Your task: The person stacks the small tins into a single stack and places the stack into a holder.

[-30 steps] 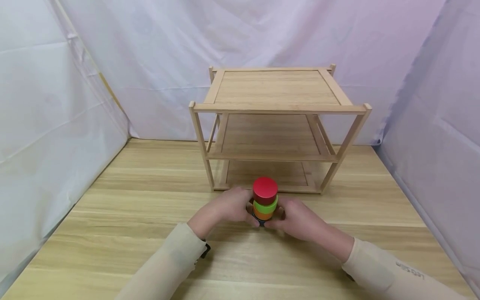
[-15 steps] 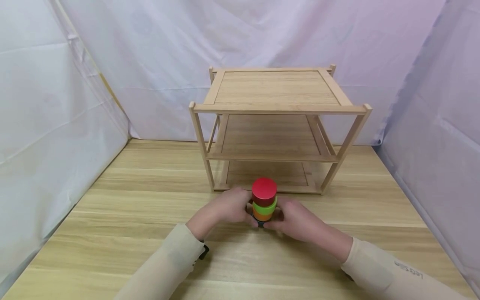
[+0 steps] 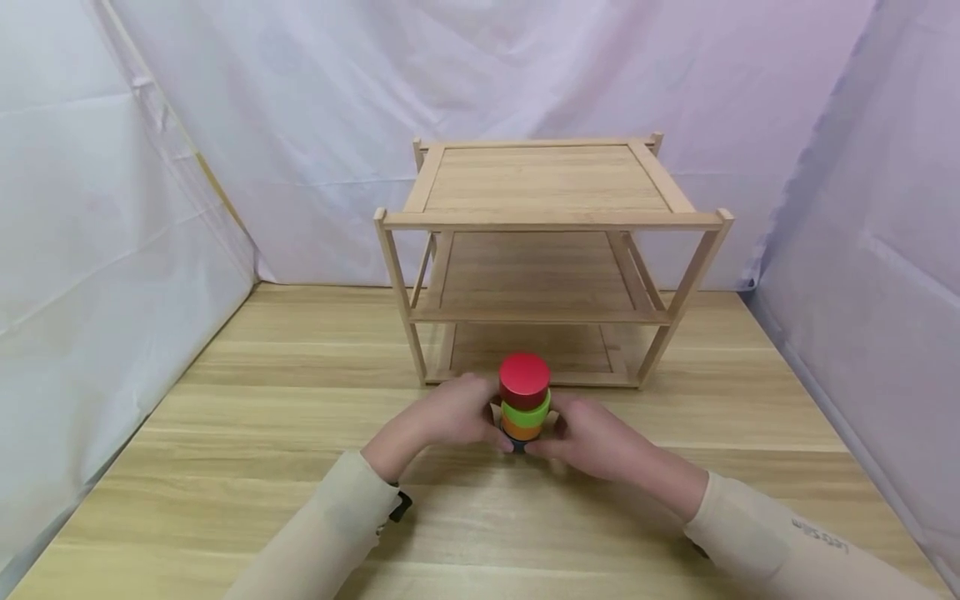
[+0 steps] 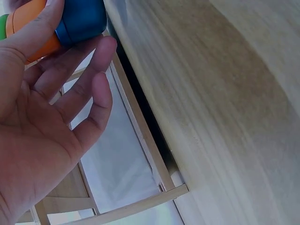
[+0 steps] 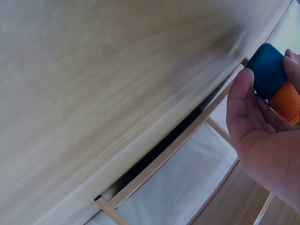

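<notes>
Desk (image 3: 247, 433) of pale wood carries everything, with a three-tier wooden shelf rack (image 3: 547, 221) standing toward its far edge. Just in front of the rack, near the desk's middle, an upright stack of round blocks (image 3: 523, 405) shows red on top, then green, orange and blue. Left hand (image 3: 457, 414) and right hand (image 3: 592, 433) clasp the stack's lower part from either side, fingers curled against the orange and blue blocks (image 4: 79, 21).
</notes>
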Demonstrator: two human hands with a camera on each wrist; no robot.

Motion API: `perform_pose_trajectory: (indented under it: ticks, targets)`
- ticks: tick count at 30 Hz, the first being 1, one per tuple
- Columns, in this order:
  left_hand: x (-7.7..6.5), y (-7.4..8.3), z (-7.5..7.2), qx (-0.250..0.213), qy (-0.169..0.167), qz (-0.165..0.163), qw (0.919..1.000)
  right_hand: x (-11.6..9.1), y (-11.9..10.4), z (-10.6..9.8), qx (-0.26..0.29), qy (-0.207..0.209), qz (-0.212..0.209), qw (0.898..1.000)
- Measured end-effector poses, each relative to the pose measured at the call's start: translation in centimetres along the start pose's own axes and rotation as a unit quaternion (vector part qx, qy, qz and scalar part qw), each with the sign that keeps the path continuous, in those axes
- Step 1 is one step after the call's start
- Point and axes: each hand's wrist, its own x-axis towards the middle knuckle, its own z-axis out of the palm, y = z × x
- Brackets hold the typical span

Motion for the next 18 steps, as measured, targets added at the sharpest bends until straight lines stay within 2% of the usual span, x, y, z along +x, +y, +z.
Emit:
perform_pose_trajectory:
  ticks: [8, 18]
  targets:
    - [-0.8, 0.5, -0.6, -0.02, 0.012, 0.033, 0.9992, -0.4, -0.3, -0.8, 0.021, -0.004, -0.008, 1.0]
    - [-2.0, 1.7, -1.2, -0.024, 0.022, 0.053, 0.9981, -1.2, -0.9, -1.7, 0.041, -0.002, -0.038, 0.998]
